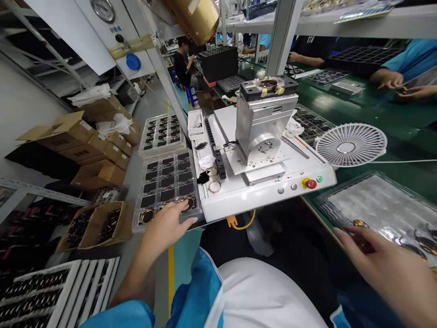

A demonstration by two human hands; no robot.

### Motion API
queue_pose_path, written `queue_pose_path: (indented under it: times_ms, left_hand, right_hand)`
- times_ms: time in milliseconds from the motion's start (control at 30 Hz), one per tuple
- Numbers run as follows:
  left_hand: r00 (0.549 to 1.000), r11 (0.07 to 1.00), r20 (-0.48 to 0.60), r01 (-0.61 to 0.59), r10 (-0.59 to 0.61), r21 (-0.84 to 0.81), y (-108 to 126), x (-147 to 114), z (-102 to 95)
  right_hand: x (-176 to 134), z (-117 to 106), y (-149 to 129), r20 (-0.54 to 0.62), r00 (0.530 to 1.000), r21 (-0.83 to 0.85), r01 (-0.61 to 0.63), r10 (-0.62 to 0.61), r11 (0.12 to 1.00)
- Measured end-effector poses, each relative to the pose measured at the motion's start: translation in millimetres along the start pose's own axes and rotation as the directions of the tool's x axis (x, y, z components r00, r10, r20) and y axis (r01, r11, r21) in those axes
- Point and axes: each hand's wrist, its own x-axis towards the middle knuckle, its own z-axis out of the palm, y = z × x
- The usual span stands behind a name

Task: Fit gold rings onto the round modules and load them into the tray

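My left hand (170,226) reaches over the near row of a clear plastic tray (138,207). Its fingers are stretched out, thumb apart, with the fingertips on a round, gold-rimmed watch case (191,203). A similar gold-rimmed case (146,216) sits in the near-left pocket; dark square inserts fill the rows behind. On the right, my right hand (385,262) is curled at the near edge of another clear tray (331,200), slightly blurred. A gold-rimmed round part (360,223) shows just beyond its fingers. What lies inside that grip is hidden.
Ahead stands a white machine base (239,200) with a metal fixture (266,123) and a red stop button (310,184). Two round cases (215,186) lie on its left side. A white fan (351,145) stands right. Cardboard boxes (102,223) are at left; co-workers' hands (392,79) work across.
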Motion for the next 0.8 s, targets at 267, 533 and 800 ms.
queue_pose_path:
  times_ms: [267,533,800]
  left_hand:
    - [1.000,0.950,-0.015,0.019,-0.025,-0.313,-11.4,14.7,0.3]
    - [0.953,0.857,-0.288,-0.221,0.090,-0.465,11.9,38.4,-2.1]
    - [0.794,0.805,-0.528,-0.510,0.303,-0.304,31.7,55.4,-26.2]
  right_hand:
    - [25.6,-4.1,-63.9,0.042,0.961,0.222,0.257,-0.272,0.941]
    - [162.1,-69.2,-187.1,-0.436,0.690,0.142,0.687,-0.578,0.713]
    - [273.3,-101.7,-265.6,-0.019,0.526,0.378,0.791,-0.850,0.481]
